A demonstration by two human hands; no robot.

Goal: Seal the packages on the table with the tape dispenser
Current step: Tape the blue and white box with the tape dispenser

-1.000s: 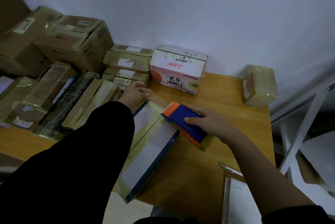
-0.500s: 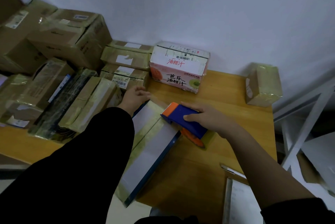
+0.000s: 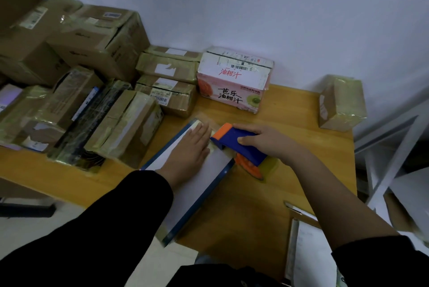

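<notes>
While left hand [image 3: 188, 147] flat on package [image 3: 199, 190] — right hand [image 3: 269, 141] round tape dispenser [image 3: 228, 138], juice carton [image 3: 232, 84], boxes [image 3: 170, 95] beyond.

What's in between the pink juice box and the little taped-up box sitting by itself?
Nothing sits there. In the head view, only bare wooden table shows between the pink juice box and the small taped box.

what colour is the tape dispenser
The tape dispenser is blue with orange parts, best in the head view.
</notes>
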